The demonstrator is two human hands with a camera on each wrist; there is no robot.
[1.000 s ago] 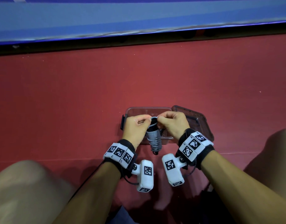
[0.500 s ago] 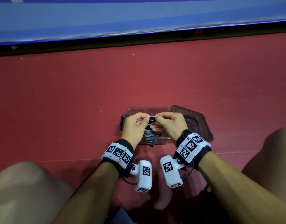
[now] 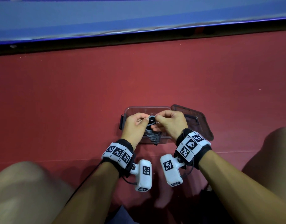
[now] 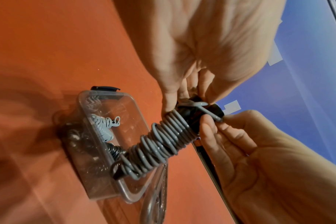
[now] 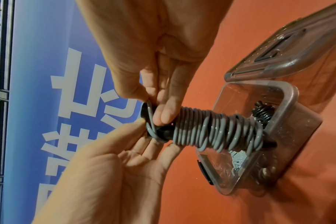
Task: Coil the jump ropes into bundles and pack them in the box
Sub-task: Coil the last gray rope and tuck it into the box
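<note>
Above the clear box, both hands pinching a grey coiled jump rope, left hand, right hand, white unreadable characters on blue banner.

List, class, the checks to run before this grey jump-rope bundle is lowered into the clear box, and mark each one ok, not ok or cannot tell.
1. Grey jump rope wound round its black handles: ok.
2. Loose rope end tucked in: not ok.
3. Left hand and right hand both pinch the bundle's top: ok.
4. Clear box open, lid set aside: ok.
5. Room beside the packed bundles: cannot tell.
</note>
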